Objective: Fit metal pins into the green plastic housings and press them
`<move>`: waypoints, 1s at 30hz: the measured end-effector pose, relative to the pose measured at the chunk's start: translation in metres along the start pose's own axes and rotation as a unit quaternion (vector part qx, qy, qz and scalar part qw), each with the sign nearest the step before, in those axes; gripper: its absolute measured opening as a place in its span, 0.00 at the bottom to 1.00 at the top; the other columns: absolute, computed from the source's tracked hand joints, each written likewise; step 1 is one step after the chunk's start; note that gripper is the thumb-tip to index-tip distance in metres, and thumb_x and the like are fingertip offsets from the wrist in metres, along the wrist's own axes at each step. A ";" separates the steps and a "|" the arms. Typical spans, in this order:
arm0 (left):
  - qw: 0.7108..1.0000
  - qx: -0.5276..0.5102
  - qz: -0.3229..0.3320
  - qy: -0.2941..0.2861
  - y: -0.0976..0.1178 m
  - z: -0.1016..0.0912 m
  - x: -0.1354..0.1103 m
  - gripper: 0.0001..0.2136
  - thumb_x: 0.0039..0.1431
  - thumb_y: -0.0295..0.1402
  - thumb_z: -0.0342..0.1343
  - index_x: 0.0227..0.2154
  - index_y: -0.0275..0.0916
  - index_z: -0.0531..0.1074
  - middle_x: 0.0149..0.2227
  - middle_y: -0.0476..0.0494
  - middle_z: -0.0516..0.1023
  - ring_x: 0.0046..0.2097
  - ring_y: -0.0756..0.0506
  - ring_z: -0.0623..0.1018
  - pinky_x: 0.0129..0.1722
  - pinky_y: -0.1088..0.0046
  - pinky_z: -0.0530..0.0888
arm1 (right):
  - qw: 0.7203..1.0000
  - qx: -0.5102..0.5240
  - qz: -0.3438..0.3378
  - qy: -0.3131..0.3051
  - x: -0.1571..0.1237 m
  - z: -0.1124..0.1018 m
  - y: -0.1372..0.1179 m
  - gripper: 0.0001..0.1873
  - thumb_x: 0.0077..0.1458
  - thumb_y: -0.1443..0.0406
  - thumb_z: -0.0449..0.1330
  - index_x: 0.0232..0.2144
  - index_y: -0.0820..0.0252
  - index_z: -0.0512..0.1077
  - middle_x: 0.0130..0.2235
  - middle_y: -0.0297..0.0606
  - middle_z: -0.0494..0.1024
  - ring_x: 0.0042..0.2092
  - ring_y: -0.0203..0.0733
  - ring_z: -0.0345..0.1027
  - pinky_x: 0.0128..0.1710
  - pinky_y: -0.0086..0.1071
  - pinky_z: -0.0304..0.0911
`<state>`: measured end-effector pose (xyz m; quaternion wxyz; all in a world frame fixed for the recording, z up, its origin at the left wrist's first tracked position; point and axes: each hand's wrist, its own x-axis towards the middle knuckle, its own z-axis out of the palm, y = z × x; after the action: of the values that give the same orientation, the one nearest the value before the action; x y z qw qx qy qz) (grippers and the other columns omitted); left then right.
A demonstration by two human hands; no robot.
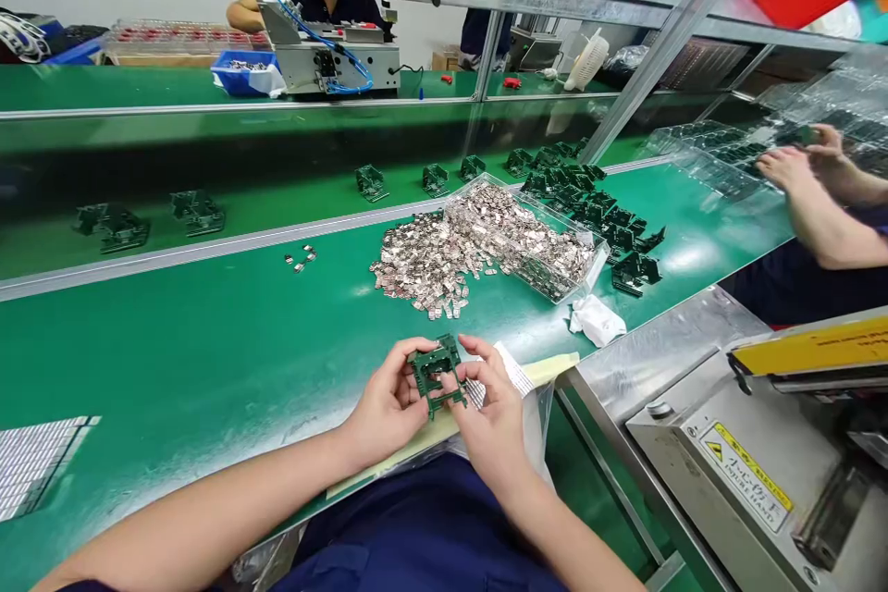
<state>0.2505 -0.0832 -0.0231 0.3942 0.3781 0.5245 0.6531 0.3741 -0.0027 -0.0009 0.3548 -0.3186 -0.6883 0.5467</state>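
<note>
Hands: left hand [388, 407], right hand [489, 416] both pinch green part [437, 375]; fingers hide its edges.

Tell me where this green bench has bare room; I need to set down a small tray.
Bare green mat lies left of the heap of metal clips, bordered by the silver rail behind and the clip sheet at the near left. Crowded: around the clear tray and dark green plastic frames.

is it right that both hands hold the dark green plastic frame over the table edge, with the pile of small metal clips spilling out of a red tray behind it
Not quite. In the head view the left hand and right hand do hold the dark green plastic frame, and the metal clips spill behind it, but their tray is clear plastic, not red.
</note>
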 end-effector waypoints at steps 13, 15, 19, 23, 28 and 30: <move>0.999 0.045 0.015 0.009 -0.007 0.001 -0.006 0.13 0.61 0.36 0.56 0.49 0.46 0.64 0.39 0.47 0.72 0.35 0.50 0.73 0.35 0.75 0.75 | 0.997 0.058 0.039 -0.013 -0.007 0.001 0.003 0.06 0.57 0.60 0.60 0.32 0.56 0.70 0.37 0.38 0.73 0.40 0.43 0.70 0.37 0.32 0.69; 0.999 0.037 0.005 0.017 -0.006 0.004 -0.007 0.13 0.61 0.36 0.56 0.48 0.46 0.64 0.38 0.46 0.72 0.36 0.49 0.74 0.36 0.74 0.76 | 0.991 0.111 0.074 -0.016 -0.007 0.003 0.003 0.08 0.56 0.59 0.61 0.32 0.57 0.70 0.32 0.36 0.74 0.35 0.42 0.70 0.34 0.32 0.70; 0.998 0.046 -0.003 0.041 -0.003 0.008 -0.008 0.14 0.60 0.39 0.57 0.47 0.43 0.65 0.38 0.45 0.74 0.36 0.47 0.75 0.35 0.72 0.77 | 0.983 0.155 0.099 0.004 -0.006 0.006 0.003 0.12 0.50 0.57 0.65 0.27 0.57 0.70 0.30 0.36 0.74 0.30 0.41 0.70 0.30 0.32 0.71; 0.995 0.075 -0.003 0.063 -0.001 0.011 -0.010 0.13 0.60 0.40 0.56 0.46 0.43 0.66 0.38 0.44 0.74 0.34 0.47 0.76 0.33 0.72 0.77 | 0.978 0.180 0.106 0.015 -0.006 0.006 0.003 0.12 0.48 0.58 0.67 0.26 0.58 0.70 0.29 0.35 0.73 0.28 0.39 0.68 0.28 0.31 0.70; 0.993 0.108 0.003 0.050 0.001 0.020 -0.012 0.13 0.60 0.36 0.56 0.46 0.43 0.66 0.37 0.45 0.75 0.34 0.47 0.76 0.33 0.71 0.77 | 0.977 0.181 0.103 0.039 -0.013 -0.001 0.002 0.13 0.47 0.58 0.68 0.25 0.58 0.70 0.27 0.35 0.73 0.29 0.39 0.67 0.29 0.31 0.69; 0.993 0.115 0.004 0.027 0.000 0.027 -0.011 0.13 0.59 0.34 0.56 0.46 0.43 0.66 0.37 0.45 0.75 0.34 0.47 0.76 0.32 0.72 0.77 | 0.978 0.176 0.097 0.053 -0.017 -0.010 0.002 0.13 0.48 0.57 0.67 0.25 0.57 0.69 0.27 0.34 0.73 0.29 0.40 0.67 0.30 0.31 0.69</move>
<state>0.2795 -0.0832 -0.0191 0.3313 0.4055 0.6048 0.6000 0.3916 -0.0110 -0.0033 0.3865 -0.3449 -0.5278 0.6731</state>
